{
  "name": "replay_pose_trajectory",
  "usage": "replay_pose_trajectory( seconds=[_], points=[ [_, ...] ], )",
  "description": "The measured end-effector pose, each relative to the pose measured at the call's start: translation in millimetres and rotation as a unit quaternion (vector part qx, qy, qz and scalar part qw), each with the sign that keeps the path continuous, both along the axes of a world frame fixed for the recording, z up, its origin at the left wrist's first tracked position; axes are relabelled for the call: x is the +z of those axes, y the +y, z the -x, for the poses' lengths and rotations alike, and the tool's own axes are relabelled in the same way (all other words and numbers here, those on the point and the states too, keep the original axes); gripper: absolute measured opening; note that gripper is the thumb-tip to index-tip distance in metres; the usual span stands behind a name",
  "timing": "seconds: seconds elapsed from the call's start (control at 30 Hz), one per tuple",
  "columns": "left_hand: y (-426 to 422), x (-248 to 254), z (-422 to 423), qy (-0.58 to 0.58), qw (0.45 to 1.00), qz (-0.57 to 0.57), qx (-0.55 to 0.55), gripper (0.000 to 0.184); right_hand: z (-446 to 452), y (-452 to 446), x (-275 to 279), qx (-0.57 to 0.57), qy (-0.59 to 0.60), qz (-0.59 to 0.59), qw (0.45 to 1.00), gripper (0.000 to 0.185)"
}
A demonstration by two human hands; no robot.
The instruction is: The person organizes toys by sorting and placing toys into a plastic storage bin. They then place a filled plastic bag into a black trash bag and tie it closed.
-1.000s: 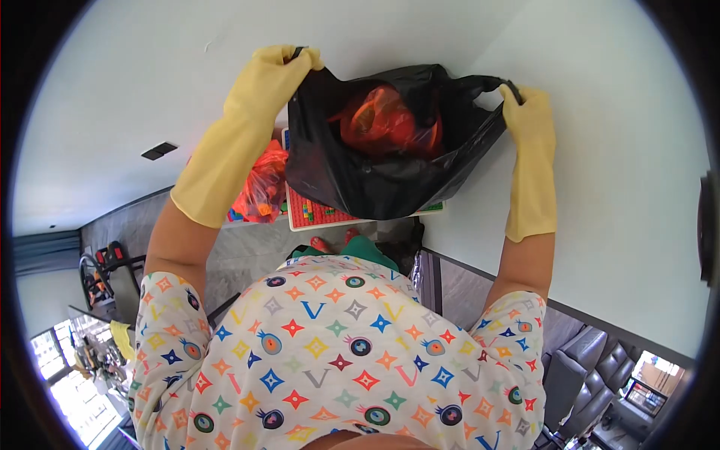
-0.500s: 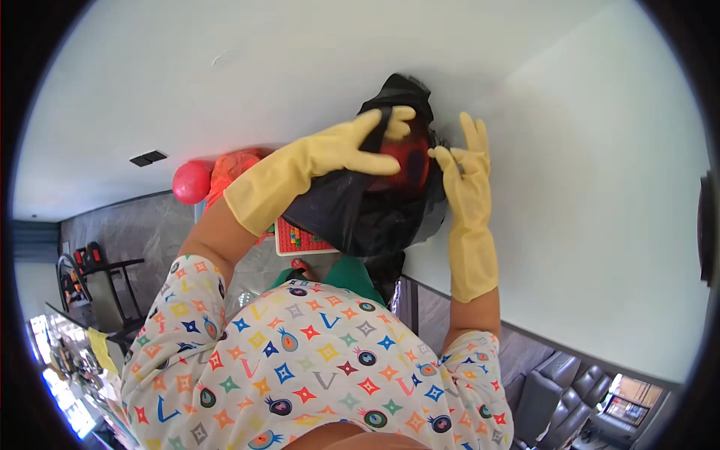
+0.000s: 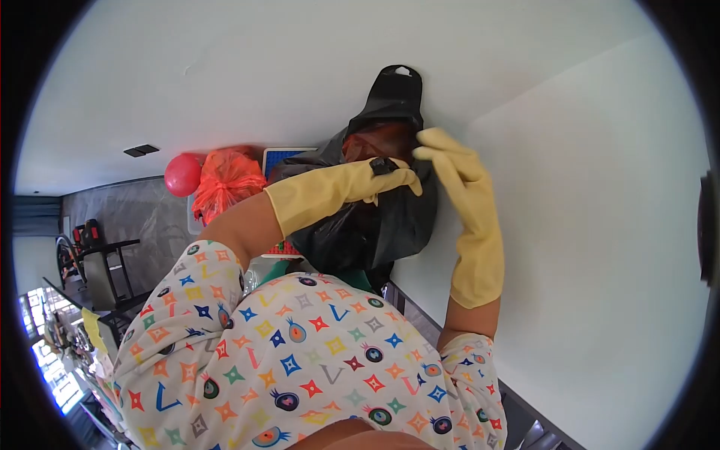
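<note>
A large black plastic bag (image 3: 405, 225) stands before me against the white wall, its upper handle flap (image 3: 396, 94) sticking up. Inside its mouth shows a dark reddish, translucent plastic surface (image 3: 375, 142). Both hands wear long yellow rubber gloves. My left hand (image 3: 390, 177) is closed over the front of the bag's mouth, with a bunch of black plastic showing between its thumb and fingers. To the right of the bag's rim, my right hand (image 3: 454, 161) has its fingers extended and slightly apart. Its fingertips are close to the rim; contact is unclear.
Left of the black bag sit a tied orange-red plastic bag (image 3: 229, 180) and a pink ball (image 3: 183, 175). A blue panel (image 3: 283, 156) shows behind my left arm. Black-framed furniture (image 3: 105, 274) stands farther left. The white wall (image 3: 577, 225) rises close on the right.
My left hand has moved down and closed on the bag's edge; before, its fingers were spread. The handle flap now stands taller. My right hand's fingers have tilted left toward the rim.
</note>
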State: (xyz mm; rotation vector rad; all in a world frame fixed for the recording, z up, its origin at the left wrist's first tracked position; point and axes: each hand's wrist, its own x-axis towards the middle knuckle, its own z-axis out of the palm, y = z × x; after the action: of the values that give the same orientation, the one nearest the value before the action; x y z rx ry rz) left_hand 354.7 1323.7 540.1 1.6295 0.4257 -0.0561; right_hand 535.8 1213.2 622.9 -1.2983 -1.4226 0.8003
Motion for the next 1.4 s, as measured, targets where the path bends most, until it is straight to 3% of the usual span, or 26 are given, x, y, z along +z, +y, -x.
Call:
replay_pose_trajectory(
  seconds=[0.07, 0.17, 0.27, 0.3, 0.33, 0.4, 0.47, 0.57, 0.67, 0.7, 0.73, 0.83, 0.93, 1.0, 1.07, 1.1, 1.2, 1.23, 1.4],
  points=[
    [-0.1, -1.5, 3.6, -0.047, 0.998, 0.042, 0.031, 0.054, -14.2, 4.4, -15.5, -0.120, -0.264, -0.058, 0.955, 0.023],
    [-1.3, -29.8, 5.3, -0.015, 0.995, 0.049, 0.087, 0.058, -11.7, 21.9, -53.8, 0.013, -0.224, -0.031, 0.974, 0.027],
    [-1.1, -20.1, 7.1, -0.033, 0.992, 0.025, 0.115, 0.061, -7.4, 26.9, -66.2, 0.026, -0.217, 0.195, 0.956, 0.016],
    [-2.3, -38.2, 5.1, -0.111, 0.972, -0.142, 0.151, 0.059, -1.1, 25.4, -68.8, -0.005, -0.246, 0.088, 0.965, 0.014],
    [-4.3, -69.8, 0.4, -0.185, 0.917, -0.304, 0.180, 0.057, 1.7, 27.5, -73.8, -0.022, -0.267, 0.068, 0.961, 0.015],
    [-8.2, -77.0, -1.2, -0.178, 0.883, -0.382, 0.206, 0.050, 5.7, 32.1, -84.4, -0.057, -0.309, 0.031, 0.949, 0.017],
    [-11.2, -35.5, -0.2, -0.019, 0.951, -0.222, 0.213, 0.042, 8.1, 38.6, -82.0, -0.072, -0.302, 0.021, 0.950, 0.017],
    [-14.3, -14.2, 0.9, -0.011, 0.936, -0.119, 0.330, 0.037, 7.3, 39.8, -85.8, -0.124, -0.305, -0.003, 0.944, 0.016],
    [14.6, -90.0, -1.0, -0.235, 0.935, -0.126, 0.234, 0.034, -1.1, 25.0, -98.2, -0.181, -0.262, 0.040, 0.947, 0.015],
    [23.1, -87.1, 1.1, -0.264, 0.944, -0.052, 0.190, 0.034, -4.8, 19.1, -116.6, -0.207, -0.232, 0.055, 0.949, 0.015],
    [30.1, -74.8, 4.2, -0.252, 0.956, 0.052, 0.138, 0.034, -5.1, 15.5, -127.1, -0.232, -0.202, 0.070, 0.949, 0.016],
    [42.6, -40.1, 16.8, -0.146, 0.952, 0.268, 0.018, 0.035, 31.2, 10.4, -77.4, -0.252, 0.000, 0.219, 0.943, 0.017],
    [50.3, -37.4, 21.8, -0.037, 0.946, 0.321, -0.030, 0.037, 75.7, 3.6, -47.1, -0.257, 0.111, 0.202, 0.939, 0.016],
    [55.6, -38.0, 20.7, 0.069, 0.965, 0.252, -0.028, 0.040, 95.8, -13.2, -71.3, -0.214, 0.028, 0.116, 0.970, 0.019],
    [56.4, -17.0, 17.4, 0.185, 0.969, 0.161, -0.026, 0.045, 102.7, -25.6, -80.0, -0.112, -0.285, -0.007, 0.952, 0.028],
    [54.4, 6.7, 15.2, 0.254, 0.964, 0.080, -0.020, 0.053, 105.6, -34.4, -89.3, -0.101, -0.293, -0.013, 0.951, 0.030],
    [64.8, -55.4, 5.0, 0.212, 0.952, -0.186, -0.120, 0.041, 115.0, -52.0, -125.1, -0.076, -0.331, -0.015, 0.941, 0.035],
    [66.6, -62.8, 2.4, 0.202, 0.945, -0.220, -0.136, 0.041, 118.2, -54.7, -135.0, -0.075, -0.353, -0.006, 0.933, 0.036],
    [57.0, -16.9, -15.9, 0.217, 0.961, -0.100, -0.141, 0.039, 137.0, -50.5, -162.3, -0.060, -0.419, -0.025, 0.906, 0.035]
  ],
)
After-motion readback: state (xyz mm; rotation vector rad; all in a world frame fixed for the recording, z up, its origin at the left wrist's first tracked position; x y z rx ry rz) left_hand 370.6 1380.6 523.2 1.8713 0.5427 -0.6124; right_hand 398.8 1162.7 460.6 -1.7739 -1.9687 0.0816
